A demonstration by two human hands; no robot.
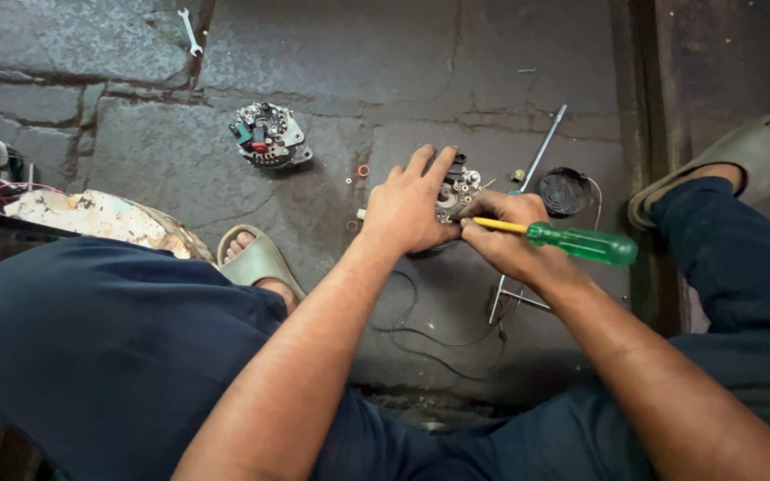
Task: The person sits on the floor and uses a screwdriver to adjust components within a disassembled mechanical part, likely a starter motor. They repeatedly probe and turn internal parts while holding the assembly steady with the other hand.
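Two hands: left hand [407,209] clamps one metal part [456,191], right hand [510,240] pinches one screwdriver [572,240].

1. Screwdriver [572,240]: translucent green handle, yellow shank. It lies nearly level; the handle points toward 3 o'clock and the shank toward 9 o'clock. The handle projects free past the gripping fist; the tip is hidden.
2. Small metal assembly [458,191]: grey, studded with screws and round fittings. It rests on the stone floor at 12 o'clock of the screwdriver shank. Fingers cover its 9 o'clock half and its 6 o'clock edge; only the 1 o'clock portion shows.
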